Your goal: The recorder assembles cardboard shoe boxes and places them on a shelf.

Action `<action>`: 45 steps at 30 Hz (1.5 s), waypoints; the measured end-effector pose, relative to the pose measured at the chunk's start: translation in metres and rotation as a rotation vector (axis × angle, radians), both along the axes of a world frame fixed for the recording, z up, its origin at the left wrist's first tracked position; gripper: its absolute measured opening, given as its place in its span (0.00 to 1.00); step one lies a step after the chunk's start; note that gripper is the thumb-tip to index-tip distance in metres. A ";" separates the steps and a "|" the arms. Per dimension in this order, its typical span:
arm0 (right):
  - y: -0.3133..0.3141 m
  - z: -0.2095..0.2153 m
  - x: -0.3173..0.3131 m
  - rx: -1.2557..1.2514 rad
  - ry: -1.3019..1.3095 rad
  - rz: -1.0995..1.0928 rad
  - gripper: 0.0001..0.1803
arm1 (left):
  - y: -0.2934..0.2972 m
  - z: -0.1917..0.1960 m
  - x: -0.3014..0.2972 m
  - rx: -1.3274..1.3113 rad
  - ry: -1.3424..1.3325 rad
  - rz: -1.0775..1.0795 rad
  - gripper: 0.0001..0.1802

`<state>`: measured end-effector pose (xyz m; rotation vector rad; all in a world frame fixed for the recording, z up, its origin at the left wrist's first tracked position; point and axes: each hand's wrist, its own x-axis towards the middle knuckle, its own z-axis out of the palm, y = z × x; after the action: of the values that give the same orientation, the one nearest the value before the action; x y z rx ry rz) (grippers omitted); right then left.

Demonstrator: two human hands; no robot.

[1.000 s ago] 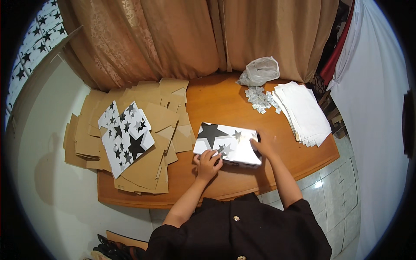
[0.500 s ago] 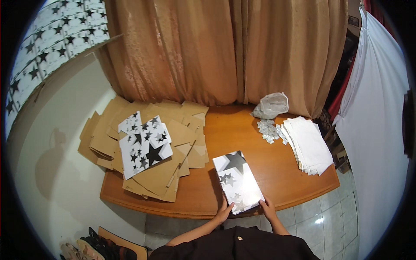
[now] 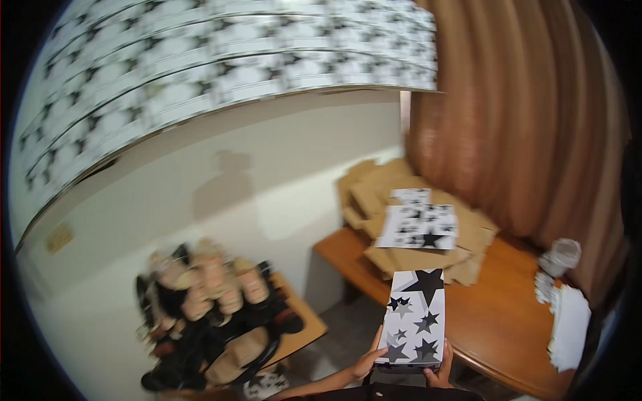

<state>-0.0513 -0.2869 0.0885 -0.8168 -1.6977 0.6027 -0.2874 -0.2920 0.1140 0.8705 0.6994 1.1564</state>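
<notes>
A star-printed box (image 3: 414,314) is gripped at its near end between the left hand (image 3: 366,363), on its left side, and the right hand (image 3: 440,375), at its right near corner. Its long axis points away from the person, both hands about equally near. The bench (image 3: 511,324) lies beyond and rightward; shoes (image 3: 212,291) lie leftward, nearer the left hand.

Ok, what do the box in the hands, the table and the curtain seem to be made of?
Box: probably cardboard with a smooth printed face, given its crisp edges and star pattern. Table: likely wood or veneer, perhaps varnished, from its orange-brown top with a faint sheen. Curtain: fabric, hanging in soft folds; blur hides the weave.
</notes>
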 end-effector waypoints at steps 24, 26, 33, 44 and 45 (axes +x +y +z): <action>-0.233 0.276 -0.465 0.768 0.628 1.363 0.48 | -0.459 0.240 -0.222 0.681 0.831 1.492 0.78; -0.234 0.312 -0.494 0.797 0.718 1.331 0.48 | -0.462 0.267 -0.247 0.589 0.863 1.518 0.75; -0.248 0.457 -0.559 1.020 0.882 1.206 0.41 | -0.458 0.384 -0.343 0.947 1.241 1.766 0.62; -0.243 0.616 -0.612 1.343 0.728 0.797 0.44 | -0.448 0.560 -0.458 1.175 1.584 1.828 0.34; -0.238 0.623 -0.617 1.426 0.748 0.742 0.43 | -0.443 0.563 -0.459 1.175 1.569 1.821 0.34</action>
<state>-0.6682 -0.5246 0.7120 0.9749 -1.2052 0.0113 -0.7461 -0.7350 0.6769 2.3773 2.5304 2.4572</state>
